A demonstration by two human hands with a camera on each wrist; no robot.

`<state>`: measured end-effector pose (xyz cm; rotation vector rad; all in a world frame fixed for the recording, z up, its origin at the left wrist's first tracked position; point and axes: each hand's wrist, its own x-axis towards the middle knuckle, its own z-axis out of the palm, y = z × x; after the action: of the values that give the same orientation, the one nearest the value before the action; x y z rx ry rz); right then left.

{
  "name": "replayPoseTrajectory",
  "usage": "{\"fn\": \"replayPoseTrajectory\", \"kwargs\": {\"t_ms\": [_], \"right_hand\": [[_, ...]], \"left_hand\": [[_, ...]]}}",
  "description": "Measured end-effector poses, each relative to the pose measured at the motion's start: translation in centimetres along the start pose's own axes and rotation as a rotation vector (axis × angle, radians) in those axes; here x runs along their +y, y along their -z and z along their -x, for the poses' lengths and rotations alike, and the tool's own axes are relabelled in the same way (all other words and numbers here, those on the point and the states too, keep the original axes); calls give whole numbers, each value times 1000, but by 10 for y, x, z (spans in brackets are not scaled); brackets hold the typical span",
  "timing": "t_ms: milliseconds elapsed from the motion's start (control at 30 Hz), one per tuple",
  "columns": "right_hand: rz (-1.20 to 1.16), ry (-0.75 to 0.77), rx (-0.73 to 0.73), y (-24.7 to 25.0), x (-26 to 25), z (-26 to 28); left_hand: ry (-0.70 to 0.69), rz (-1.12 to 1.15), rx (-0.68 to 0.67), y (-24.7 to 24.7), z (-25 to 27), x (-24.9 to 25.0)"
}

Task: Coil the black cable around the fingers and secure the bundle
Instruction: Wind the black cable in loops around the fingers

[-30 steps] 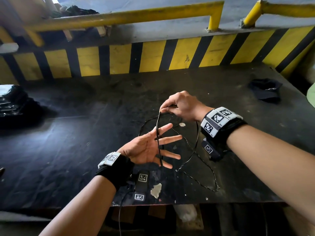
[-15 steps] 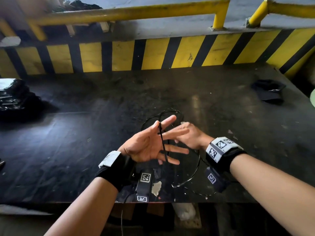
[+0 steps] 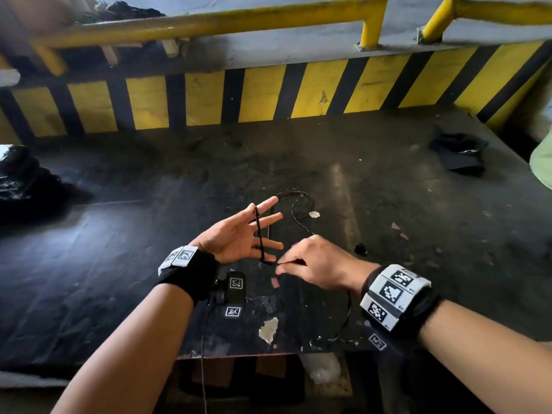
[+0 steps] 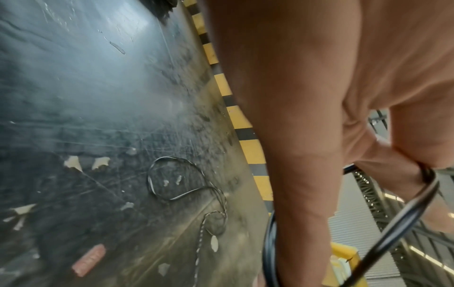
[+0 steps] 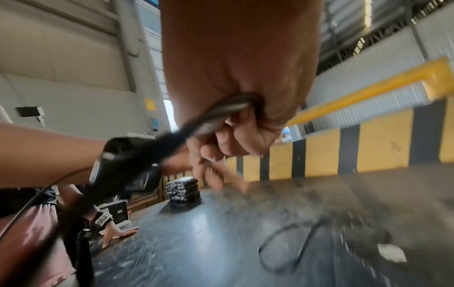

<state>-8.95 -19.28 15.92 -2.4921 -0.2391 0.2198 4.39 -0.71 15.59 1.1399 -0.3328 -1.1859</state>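
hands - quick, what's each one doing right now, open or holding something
Left hand: open, fingers spread straight, black cable looped across them.
Right hand: closed, pinching the black cable just below the left fingers.

Dark, scratched worktable point(image 3: 388, 180) w/ glare patches; yellow-black striped barrier point(image 3: 263, 97) behind, yellow rail point(image 3: 209, 23) above; corrugated grey wall point(image 5: 356, 81) beyond.

Dark cloth point(image 3: 458, 155) (crumpled), striped barrier point(image 3: 263, 97).
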Motion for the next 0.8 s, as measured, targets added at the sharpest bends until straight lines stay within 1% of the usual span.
{"fn": "replayPoseTrajectory", "kwargs": {"t_ms": [67,200,300,400,533,633,733,800], "right_hand": [[107,-19,6,23,-13,-1],[341,45,0,73,-44,-10],[444,76,64,103,-55,-25],[467,82,147,124,-57,-40],[443,114,174,124,-48,-52],[348,137,210,118,-36,-58],[156,145,278,109,-14,-61],[-62,91,303,93,8,-60]], "left_hand": [[38,-18,-5,1,0,-7],[96,-46,-46,-10,0,-18],[145,-61,-72,-16,1,-23],[157,-63,-130,-22,3,-29],[138,-44,-213,-28,7,-29],[122,-18,-296,-35,13,-24],[68,18,-365,-44,21,-13],[12,34,-398,-47,25,-4]]}}
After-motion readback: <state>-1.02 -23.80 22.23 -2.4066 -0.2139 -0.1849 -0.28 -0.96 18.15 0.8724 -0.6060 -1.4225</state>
